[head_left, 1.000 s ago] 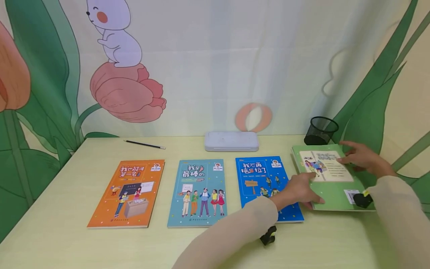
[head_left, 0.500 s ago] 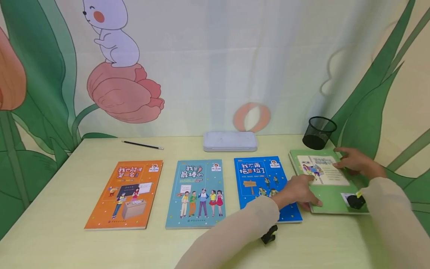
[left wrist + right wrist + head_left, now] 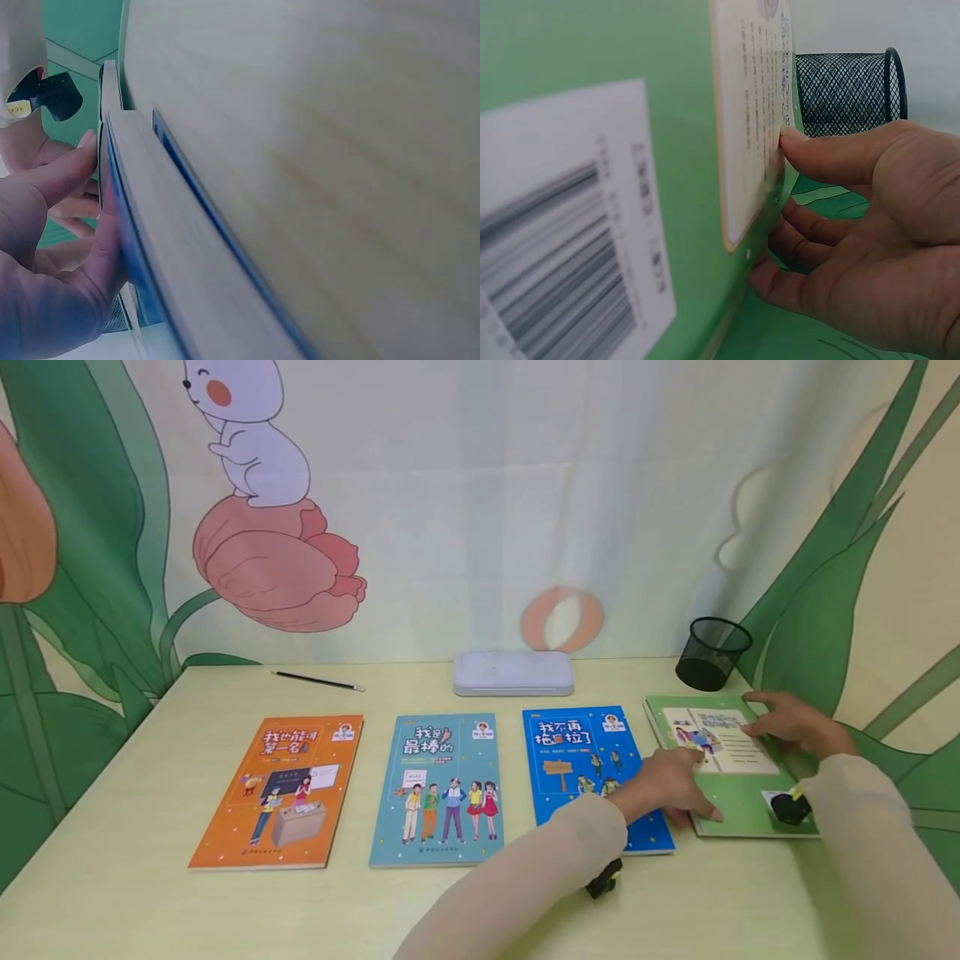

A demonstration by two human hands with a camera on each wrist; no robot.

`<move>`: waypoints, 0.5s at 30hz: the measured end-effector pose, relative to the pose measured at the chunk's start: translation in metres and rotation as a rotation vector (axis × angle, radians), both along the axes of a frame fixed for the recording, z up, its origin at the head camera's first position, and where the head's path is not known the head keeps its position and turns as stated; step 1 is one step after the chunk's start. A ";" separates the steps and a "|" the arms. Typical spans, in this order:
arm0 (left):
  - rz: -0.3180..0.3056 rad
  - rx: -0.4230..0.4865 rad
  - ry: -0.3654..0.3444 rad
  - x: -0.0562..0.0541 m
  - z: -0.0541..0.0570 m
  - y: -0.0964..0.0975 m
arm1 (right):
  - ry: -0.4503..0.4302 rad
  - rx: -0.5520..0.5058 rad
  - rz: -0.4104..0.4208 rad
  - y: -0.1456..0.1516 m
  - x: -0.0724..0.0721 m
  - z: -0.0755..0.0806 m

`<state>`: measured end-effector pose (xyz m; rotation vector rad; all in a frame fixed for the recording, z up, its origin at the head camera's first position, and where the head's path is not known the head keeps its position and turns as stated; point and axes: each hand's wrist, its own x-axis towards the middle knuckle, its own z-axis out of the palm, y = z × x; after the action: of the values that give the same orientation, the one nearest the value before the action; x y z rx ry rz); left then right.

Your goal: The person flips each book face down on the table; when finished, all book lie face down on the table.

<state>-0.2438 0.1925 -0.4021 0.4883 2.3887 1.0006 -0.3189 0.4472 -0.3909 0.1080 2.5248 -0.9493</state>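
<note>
Green book (image 3: 738, 802): btwn hands, back cvr up; long axis near-to-far, far end canted L; barcode at near end.
L hand (image 3: 667, 781): pinches L edge, thumb on cvr.
R hand (image 3: 798, 727): pinches R edge, twd far end.
Mesh cup (image 3: 708, 664): beyond R hand.

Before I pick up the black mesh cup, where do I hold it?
I'd probably hold the black mesh cup round its upper wall, coming from above and the left: it stands upright, opening up, and the green book lies right in front.
</note>
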 end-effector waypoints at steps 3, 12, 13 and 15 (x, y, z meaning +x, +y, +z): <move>-0.017 -0.026 0.020 0.000 0.003 -0.001 | 0.002 0.005 0.003 0.001 0.000 0.000; -0.032 -0.072 0.052 -0.001 0.004 0.003 | 0.034 0.034 0.027 0.001 -0.002 0.002; -0.033 -0.076 0.055 -0.001 0.004 0.003 | 0.039 0.040 0.030 0.002 -0.002 0.002; -0.034 -0.085 0.060 -0.002 0.004 0.005 | 0.051 0.051 0.038 0.003 -0.002 0.002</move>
<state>-0.2460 0.1972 -0.3984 0.5323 2.4564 0.8769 -0.3211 0.4498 -0.3892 0.0524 2.5889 -0.8836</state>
